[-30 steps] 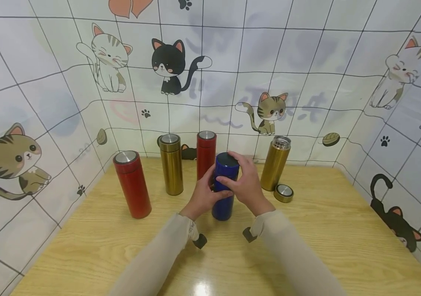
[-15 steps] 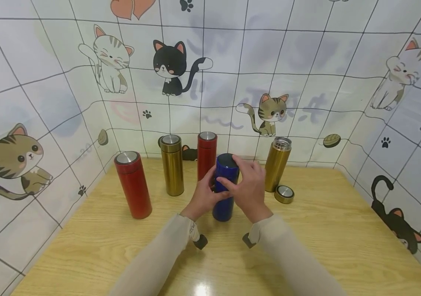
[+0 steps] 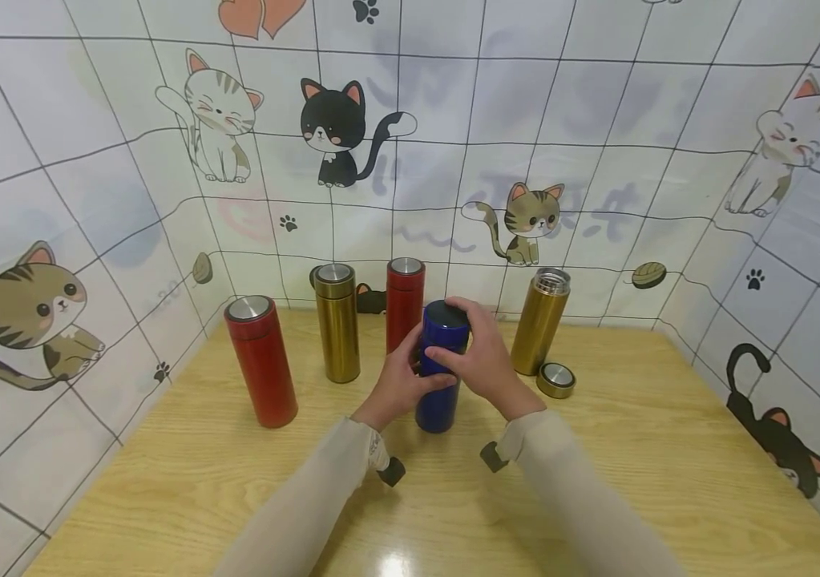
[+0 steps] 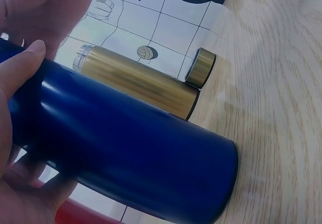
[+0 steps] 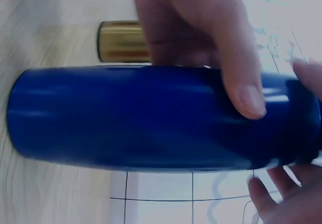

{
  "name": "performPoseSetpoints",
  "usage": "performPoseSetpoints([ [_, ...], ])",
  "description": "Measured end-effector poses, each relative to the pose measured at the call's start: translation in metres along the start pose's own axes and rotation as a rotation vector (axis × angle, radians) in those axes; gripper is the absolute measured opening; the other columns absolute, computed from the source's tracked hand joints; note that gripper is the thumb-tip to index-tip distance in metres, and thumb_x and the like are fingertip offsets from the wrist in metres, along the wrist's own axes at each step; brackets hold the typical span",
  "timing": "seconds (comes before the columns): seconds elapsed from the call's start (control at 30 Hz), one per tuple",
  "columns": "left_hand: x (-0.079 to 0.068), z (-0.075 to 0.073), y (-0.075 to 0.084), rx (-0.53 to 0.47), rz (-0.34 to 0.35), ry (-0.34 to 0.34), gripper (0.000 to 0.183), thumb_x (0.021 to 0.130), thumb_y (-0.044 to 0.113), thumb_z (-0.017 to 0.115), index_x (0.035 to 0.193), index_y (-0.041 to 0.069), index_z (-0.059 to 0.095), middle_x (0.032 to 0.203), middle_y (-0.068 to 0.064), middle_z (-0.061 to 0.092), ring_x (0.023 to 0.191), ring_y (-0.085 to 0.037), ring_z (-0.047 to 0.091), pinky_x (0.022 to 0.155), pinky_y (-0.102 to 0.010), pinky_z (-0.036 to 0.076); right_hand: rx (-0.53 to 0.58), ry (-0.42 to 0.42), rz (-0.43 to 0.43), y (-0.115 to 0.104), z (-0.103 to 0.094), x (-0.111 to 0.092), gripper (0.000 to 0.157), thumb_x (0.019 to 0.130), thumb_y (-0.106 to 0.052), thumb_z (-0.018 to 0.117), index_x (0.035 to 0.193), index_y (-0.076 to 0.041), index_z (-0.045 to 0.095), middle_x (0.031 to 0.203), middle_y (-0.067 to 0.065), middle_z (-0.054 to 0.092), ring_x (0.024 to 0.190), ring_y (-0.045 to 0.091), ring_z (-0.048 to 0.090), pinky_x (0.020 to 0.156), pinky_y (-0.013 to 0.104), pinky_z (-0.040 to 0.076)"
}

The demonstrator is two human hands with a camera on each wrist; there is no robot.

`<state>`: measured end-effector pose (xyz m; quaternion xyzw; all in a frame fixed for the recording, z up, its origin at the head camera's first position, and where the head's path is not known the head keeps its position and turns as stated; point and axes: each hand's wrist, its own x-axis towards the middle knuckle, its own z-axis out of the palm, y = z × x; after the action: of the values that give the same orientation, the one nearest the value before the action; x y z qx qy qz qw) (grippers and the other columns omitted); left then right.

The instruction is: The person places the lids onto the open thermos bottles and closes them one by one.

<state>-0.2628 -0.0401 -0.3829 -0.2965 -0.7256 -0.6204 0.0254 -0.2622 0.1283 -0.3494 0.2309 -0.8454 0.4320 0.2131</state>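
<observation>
A blue thermos flask [image 3: 437, 409] with a dark top stands upright on the wooden table, between both hands. My left hand [image 3: 400, 383] grips its body from the left, thumb across the front. Higher up, my right hand [image 3: 483, 353] holds the lid [image 3: 446, 314] from the right, fingers over the far side and thumb on the near side. In the left wrist view the blue flask's body [image 4: 141, 138] fills the middle. The right wrist view shows the left thumb [image 5: 246, 93] lying along the blue body below the right hand's fingers.
Behind on the right stands an uncapped gold flask [image 3: 541, 324], its gold lid [image 3: 556, 380] on the table beside it. A red flask [image 3: 261, 365], a gold flask [image 3: 337, 324] and another red flask [image 3: 405, 300] stand capped to the left and behind. Cat-patterned sheeting [image 3: 597, 120] rises at the back.
My right hand shifts its hold round the blue flask's lid, its wrist swinging inward and then back outward. The left hand keeps its grip; the other flasks stay put.
</observation>
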Motion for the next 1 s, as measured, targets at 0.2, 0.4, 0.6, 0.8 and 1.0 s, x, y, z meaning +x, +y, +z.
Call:
performPoseSetpoints([
  [0.2, 0.001, 0.001, -0.003, -0.013, 0.003, 0.003, 0.082, 0.084, 0.008, 0.077, 0.151, 0.016, 0.03, 0.137, -0.009, 0.052, 0.123, -0.023, 0.053, 0.101, -0.046, 0.044, 0.146, -0.125, 0.051, 0.003, -0.008, 0.002, 0.072, 0.082, -0.019, 0.079, 0.144, -0.018, 0.042, 0.142, 0.01, 0.046, 0.131, 0.032, 0.042, 0.105, 0.061, 0.034],
  [0.4, 0.001, 0.002, -0.003, -0.018, 0.008, 0.007, 0.082, 0.084, 0.009, 0.077, 0.151, 0.017, 0.031, 0.137, -0.008, 0.052, 0.123, -0.023, 0.053, 0.101, -0.046, 0.044, 0.058, -0.079, 0.019, 0.004, -0.008, 0.001, 0.072, 0.082, -0.024, 0.081, 0.144, -0.02, 0.045, 0.137, 0.007, 0.05, 0.129, 0.028, 0.042, 0.106, 0.06, 0.032],
  [0.6, 0.001, 0.002, -0.002, -0.003, 0.028, 0.012, 0.083, 0.084, 0.011, 0.078, 0.152, 0.014, 0.03, 0.135, -0.01, 0.054, 0.121, -0.023, 0.055, 0.1, -0.043, 0.046, -0.099, 0.029, -0.061, 0.003, -0.003, -0.005, 0.074, 0.079, -0.025, 0.083, 0.144, -0.015, 0.048, 0.129, 0.007, 0.058, 0.115, 0.026, 0.044, 0.097, 0.052, 0.041],
  [0.8, 0.0, 0.001, 0.001, 0.025, 0.02, 0.016, 0.083, 0.084, 0.014, 0.078, 0.152, 0.014, 0.03, 0.136, -0.01, 0.053, 0.123, -0.022, 0.054, 0.101, -0.044, 0.044, -0.244, 0.166, -0.129, -0.003, 0.004, -0.012, 0.074, 0.076, -0.028, 0.085, 0.14, -0.012, 0.052, 0.126, 0.01, 0.063, 0.106, 0.028, 0.049, 0.092, 0.047, 0.041],
  [1.0, -0.001, 0.002, 0.001, 0.041, 0.008, 0.022, 0.082, 0.085, 0.015, 0.076, 0.153, 0.015, 0.029, 0.138, -0.01, 0.052, 0.124, -0.023, 0.053, 0.102, -0.045, 0.044, -0.369, 0.297, -0.2, -0.008, 0.008, -0.019, 0.07, 0.073, -0.031, 0.086, 0.134, -0.009, 0.058, 0.118, 0.012, 0.067, 0.093, 0.029, 0.051, 0.083, 0.044, 0.041],
])
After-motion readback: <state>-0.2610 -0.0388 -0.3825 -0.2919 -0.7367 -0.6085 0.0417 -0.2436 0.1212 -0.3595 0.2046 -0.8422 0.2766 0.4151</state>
